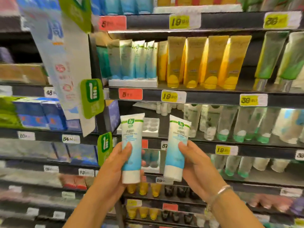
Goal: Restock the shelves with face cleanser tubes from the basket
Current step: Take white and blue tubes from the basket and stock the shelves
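I hold two white-and-blue face cleanser tubes upright, caps down, in front of the shelves. My left hand (117, 163) grips the left tube (132, 145). My right hand (195, 163) grips the right tube (176, 145). Directly behind them, on the middle shelf, a white slotted tray (150, 127) stands with open slots. One shelf higher, matching blue tubes (139, 61) stand in a white tray (133, 83). The basket is out of view.
Yellow tubes (202, 63) and green tubes (278, 58) fill the upper shelf to the right. Clear bottles with green caps (238, 124) stand right of the slotted tray. A hanging paper banner (65, 66) and green tags (92, 97) jut out on the left.
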Action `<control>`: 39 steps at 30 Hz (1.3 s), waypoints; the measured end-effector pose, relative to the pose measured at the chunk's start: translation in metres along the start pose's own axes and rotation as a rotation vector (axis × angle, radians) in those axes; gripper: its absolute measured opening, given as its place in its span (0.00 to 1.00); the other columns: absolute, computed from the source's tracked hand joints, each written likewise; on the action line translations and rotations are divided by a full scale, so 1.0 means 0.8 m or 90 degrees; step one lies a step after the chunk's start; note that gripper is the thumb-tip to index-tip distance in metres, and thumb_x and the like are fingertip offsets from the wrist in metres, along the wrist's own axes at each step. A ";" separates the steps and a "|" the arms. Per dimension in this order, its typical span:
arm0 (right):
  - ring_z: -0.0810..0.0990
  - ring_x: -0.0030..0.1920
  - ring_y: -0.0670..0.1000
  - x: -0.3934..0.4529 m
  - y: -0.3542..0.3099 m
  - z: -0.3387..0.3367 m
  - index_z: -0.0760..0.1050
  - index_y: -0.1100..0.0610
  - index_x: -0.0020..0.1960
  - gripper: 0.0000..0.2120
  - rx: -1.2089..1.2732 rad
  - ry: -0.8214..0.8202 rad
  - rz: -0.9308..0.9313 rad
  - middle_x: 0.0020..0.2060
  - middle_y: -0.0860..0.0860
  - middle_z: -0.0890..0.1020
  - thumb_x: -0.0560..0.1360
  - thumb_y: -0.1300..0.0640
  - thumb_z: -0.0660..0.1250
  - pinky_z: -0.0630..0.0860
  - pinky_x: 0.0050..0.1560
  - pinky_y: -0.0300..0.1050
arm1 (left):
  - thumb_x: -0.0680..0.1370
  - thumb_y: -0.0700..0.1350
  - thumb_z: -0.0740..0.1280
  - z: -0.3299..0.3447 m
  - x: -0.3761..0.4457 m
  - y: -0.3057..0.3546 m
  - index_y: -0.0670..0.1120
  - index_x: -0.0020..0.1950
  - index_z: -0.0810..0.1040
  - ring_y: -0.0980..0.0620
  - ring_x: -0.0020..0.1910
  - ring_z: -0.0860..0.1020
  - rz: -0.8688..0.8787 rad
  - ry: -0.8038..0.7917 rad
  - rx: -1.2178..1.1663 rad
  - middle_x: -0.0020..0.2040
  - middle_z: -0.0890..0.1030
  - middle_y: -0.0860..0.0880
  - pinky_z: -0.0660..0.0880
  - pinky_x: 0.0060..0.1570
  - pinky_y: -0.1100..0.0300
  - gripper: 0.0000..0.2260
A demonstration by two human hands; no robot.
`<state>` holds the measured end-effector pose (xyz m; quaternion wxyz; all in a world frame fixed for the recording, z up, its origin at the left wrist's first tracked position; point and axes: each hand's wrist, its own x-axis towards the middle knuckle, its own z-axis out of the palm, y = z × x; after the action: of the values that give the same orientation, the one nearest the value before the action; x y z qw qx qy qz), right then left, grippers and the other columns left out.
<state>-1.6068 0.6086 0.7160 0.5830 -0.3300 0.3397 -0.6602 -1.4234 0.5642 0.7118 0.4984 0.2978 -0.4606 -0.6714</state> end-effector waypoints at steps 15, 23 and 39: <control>0.81 0.43 0.49 0.238 -0.127 0.104 0.71 0.55 0.52 0.06 -0.172 0.003 -0.142 0.48 0.53 0.80 0.76 0.56 0.64 0.80 0.36 0.43 | 0.67 0.53 0.66 0.020 0.135 0.089 0.51 0.52 0.78 0.53 0.33 0.81 0.149 0.016 0.059 0.38 0.83 0.49 0.79 0.32 0.59 0.15; 0.76 0.42 0.41 0.295 -0.134 0.129 0.66 0.56 0.62 0.17 -0.388 0.058 -0.319 0.51 0.49 0.75 0.75 0.55 0.66 0.75 0.29 0.29 | 0.64 0.56 0.67 0.011 0.180 0.107 0.52 0.56 0.76 0.53 0.36 0.82 0.211 0.025 0.066 0.41 0.83 0.49 0.79 0.33 0.60 0.21; 0.77 0.59 0.52 0.323 -0.110 0.162 0.63 0.49 0.54 0.16 -0.536 0.169 -0.472 0.59 0.53 0.76 0.74 0.61 0.67 0.72 0.33 0.22 | 0.63 0.57 0.68 -0.001 0.226 0.127 0.51 0.57 0.75 0.54 0.36 0.81 0.206 -0.082 0.012 0.42 0.83 0.50 0.79 0.36 0.60 0.24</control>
<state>-1.5737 0.3516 0.8711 0.0833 -0.5452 0.5049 -0.6639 -1.4412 0.3852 0.8155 0.5666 0.1805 -0.5397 -0.5959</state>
